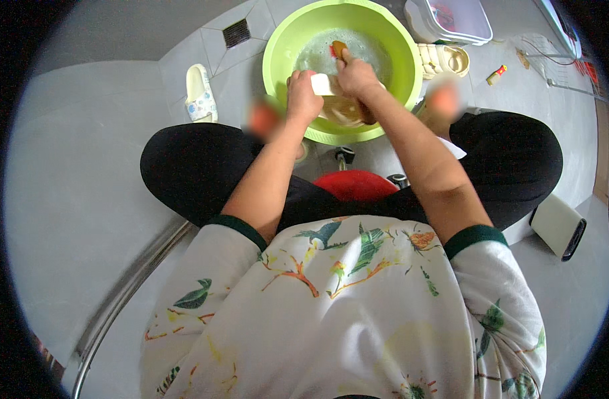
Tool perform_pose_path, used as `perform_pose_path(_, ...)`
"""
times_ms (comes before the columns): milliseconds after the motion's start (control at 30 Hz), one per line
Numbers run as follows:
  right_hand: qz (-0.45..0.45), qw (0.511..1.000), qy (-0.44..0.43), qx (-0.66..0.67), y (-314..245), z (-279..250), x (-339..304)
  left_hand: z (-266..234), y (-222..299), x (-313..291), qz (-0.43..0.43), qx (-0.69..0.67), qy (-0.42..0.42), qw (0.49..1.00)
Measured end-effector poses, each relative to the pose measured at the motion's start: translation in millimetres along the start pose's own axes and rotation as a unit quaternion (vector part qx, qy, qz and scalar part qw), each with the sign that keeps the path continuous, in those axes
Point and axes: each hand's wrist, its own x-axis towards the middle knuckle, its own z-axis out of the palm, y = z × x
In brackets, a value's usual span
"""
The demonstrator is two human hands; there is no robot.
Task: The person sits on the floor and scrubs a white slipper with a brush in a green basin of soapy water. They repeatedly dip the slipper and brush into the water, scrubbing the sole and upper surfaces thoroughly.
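Note:
Over the light green basin (275, 83), my left hand (304, 98) is closed on the near-left edge of a white and tan shoe-like item (344, 110). My forearm and right hand partly cover it, so its exact kind is unclear. My right hand (358, 77) is wrapped round a brown-handled brush (341, 49); a red and white patch shows beside its far end. Part of the brush is hidden under the hand. Foamy water (317, 50) lies in the basin below both hands.
A white patterned slipper (199, 93) stands left of the basin, and a cream clog (444, 60) right of it. Farther right are a clear plastic box (451, 23) and a small red and yellow object (496, 74). A floor drain (236, 33) sits at the far left.

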Motion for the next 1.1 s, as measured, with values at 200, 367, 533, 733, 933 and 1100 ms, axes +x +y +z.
perform_pose_path(200, 0.080, 0.991, 0.051, 0.091, 64.0, -11.7, 67.7, -6.0, -13.8, 5.7, -0.045, -0.017, 0.003, 0.999)
perform_pose_path(367, -0.030, 0.976, -0.136, -0.167, 92.9, 29.4, 93.7, -12.4, -16.3, 8.6, -0.049, -0.009, -0.024, 0.998)
perform_pose_path(533, -0.018, 0.982, -0.098, -0.162, 84.1, 9.2, 95.9, -16.0, -18.7, 12.4, -0.052, 0.018, -0.013, 0.998)
perform_pose_path(733, 0.013, 0.979, -0.049, 0.195, 1.7, -0.4, 5.6, -3.0, -32.9, 17.5, -0.133, -0.025, -0.024, 0.990)
perform_pose_path(933, -0.052, 0.998, 0.033, 0.019, -21.8, -1.3, -86.3, 2.4, -11.3, 18.5, -0.046, 0.012, -0.007, 0.999)
perform_pose_path(1100, -0.051, 0.992, 0.066, 0.092, -15.2, -3.8, -70.2, 2.0, 2.7, 18.4, -0.078, -0.049, 0.028, 0.995)
